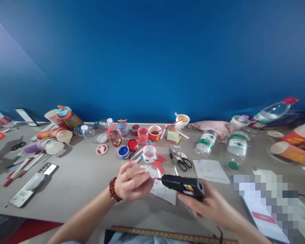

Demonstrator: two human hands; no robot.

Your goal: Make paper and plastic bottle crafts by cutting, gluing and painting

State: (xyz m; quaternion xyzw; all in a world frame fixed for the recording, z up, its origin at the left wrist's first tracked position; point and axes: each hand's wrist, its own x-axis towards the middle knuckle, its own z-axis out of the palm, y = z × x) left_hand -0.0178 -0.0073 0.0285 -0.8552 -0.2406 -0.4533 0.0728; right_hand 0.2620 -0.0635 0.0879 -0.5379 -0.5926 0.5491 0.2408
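My right hand grips a black glue gun with its nozzle pointing left. My left hand, with a red bead bracelet on the wrist, is closed in a pinch on a small thing at the nozzle tip; I cannot make out what it is. Under both hands lies a white paper sheet. Just beyond it are red paper cut-outs and a small clear cup with a red rim.
Black scissors and a white sheet lie to the right. Paint pots in red and blue, paper cups, plastic bottles and pens crowd the grey table. A blue wall stands behind.
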